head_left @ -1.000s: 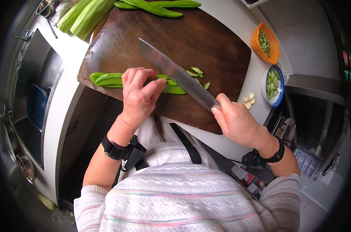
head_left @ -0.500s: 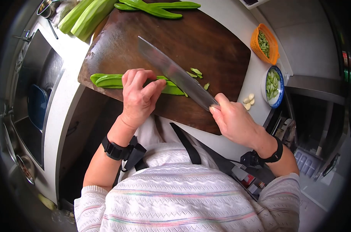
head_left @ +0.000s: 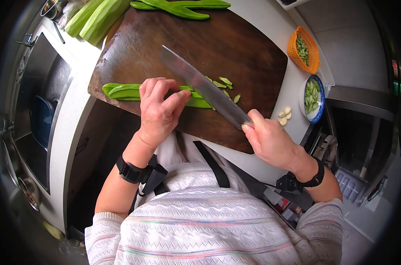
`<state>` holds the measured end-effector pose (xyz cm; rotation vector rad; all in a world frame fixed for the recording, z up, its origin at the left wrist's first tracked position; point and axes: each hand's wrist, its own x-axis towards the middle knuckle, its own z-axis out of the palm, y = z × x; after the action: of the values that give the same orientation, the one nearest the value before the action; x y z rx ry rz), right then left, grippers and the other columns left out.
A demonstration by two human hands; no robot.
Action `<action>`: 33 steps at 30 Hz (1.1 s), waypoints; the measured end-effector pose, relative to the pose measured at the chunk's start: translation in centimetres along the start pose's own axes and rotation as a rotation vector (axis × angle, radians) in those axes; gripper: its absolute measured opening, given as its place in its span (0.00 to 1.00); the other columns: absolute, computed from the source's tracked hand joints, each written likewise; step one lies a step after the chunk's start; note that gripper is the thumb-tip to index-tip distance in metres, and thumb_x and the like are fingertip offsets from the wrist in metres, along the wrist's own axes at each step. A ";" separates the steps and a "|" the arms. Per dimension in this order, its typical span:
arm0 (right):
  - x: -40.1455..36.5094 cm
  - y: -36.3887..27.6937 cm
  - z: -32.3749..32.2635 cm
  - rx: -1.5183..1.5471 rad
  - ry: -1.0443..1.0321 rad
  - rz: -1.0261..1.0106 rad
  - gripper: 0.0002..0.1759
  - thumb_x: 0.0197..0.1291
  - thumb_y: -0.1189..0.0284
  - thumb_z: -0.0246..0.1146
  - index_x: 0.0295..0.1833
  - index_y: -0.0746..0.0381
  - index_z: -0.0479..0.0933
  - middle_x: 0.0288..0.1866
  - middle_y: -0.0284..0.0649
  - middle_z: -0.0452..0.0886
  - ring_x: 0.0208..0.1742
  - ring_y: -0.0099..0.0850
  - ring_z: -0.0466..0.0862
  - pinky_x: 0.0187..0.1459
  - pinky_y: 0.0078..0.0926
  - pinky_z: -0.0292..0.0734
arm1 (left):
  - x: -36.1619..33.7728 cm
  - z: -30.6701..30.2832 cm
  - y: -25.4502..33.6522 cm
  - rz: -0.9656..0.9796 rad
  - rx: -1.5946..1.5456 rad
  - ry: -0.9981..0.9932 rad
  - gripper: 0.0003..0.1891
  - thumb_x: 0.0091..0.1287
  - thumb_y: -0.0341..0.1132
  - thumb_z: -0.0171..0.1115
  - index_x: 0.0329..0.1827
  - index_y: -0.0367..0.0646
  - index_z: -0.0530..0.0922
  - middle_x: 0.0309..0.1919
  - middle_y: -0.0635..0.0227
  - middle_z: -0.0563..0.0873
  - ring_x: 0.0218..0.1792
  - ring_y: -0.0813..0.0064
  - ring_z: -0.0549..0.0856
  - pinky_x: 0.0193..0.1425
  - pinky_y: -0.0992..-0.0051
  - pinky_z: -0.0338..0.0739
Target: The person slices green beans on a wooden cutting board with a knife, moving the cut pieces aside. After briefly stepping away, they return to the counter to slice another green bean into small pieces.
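My left hand (head_left: 159, 99), fingers curled, pins long flat green beans (head_left: 125, 91) against the dark wooden cutting board (head_left: 143, 53) near its front edge. My right hand (head_left: 271, 137) is wrapped round the handle of a wide-bladed kitchen knife (head_left: 205, 86). The blade runs diagonally across the right end of the beans, just beside my left fingertips, and hides part of the cut end. Several slanted bean slices (head_left: 226, 81) lie on the board to the right of the blade. More whole beans (head_left: 183, 9) rest at the board's far edge.
Pale green peeled gourds (head_left: 94, 22) lie at the far left, beside a sink (head_left: 44, 88). Along the right stand an orange basket (head_left: 314, 57) of green pieces and a blue-rimmed bowl (head_left: 319, 112) of slices. Garlic cloves (head_left: 283, 114) sit on the counter near the bowl.
The knife and my right hand have shifted slightly right. More bean slices show beside the blade. My left hand holds its place on the beans.
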<state>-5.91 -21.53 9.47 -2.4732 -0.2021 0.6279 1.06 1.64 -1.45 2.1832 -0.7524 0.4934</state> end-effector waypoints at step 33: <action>0.1 -0.4 0.6 -0.015 0.047 0.003 0.09 0.67 0.73 0.54 0.38 0.66 0.63 0.18 0.51 0.74 0.23 0.52 0.79 0.25 0.47 0.72 | 0.0 0.1 0.1 0.005 0.002 0.009 0.10 0.48 0.26 0.70 0.34 0.46 0.83 0.34 0.68 0.79 0.40 0.64 0.79 0.47 0.67 0.69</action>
<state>-6.13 -20.83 9.23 -2.5005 -0.1853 0.5713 1.01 1.55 -1.50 2.1799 -0.7528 0.5055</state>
